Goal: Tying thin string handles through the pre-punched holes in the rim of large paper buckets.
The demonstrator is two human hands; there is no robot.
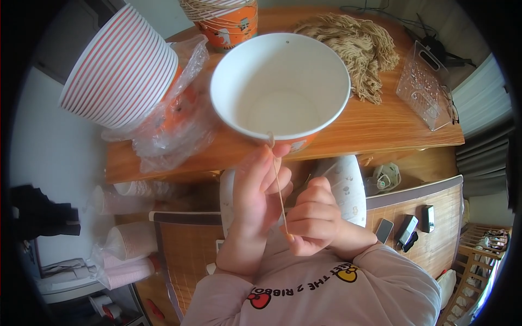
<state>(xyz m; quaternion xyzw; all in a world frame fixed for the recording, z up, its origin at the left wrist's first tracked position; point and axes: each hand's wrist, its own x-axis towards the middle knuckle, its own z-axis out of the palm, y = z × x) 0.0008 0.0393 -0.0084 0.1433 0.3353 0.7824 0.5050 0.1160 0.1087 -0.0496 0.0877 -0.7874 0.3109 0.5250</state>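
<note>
A large paper bucket [280,81], white inside with an orange printed outside, stands at the table's front edge with its mouth toward me. A small hole shows near its far rim. My left hand [255,187] is closed at the bucket's near rim, thumb and finger pinching a thin tan string [280,193]. The string forms a small loop at the rim; whether it passes through a hole there I cannot tell. Below and to the right, my right hand [314,217] is closed in a fist round the string's lower part, and the string runs taut between both hands.
A tall nested stack of paper buckets [117,68] in clear plastic leans at the left. Behind stands another stack [225,24] with strings draped round it. A heap of tan strings [353,49] and a clear plastic box [424,84] lie on the wooden table [391,127] at right.
</note>
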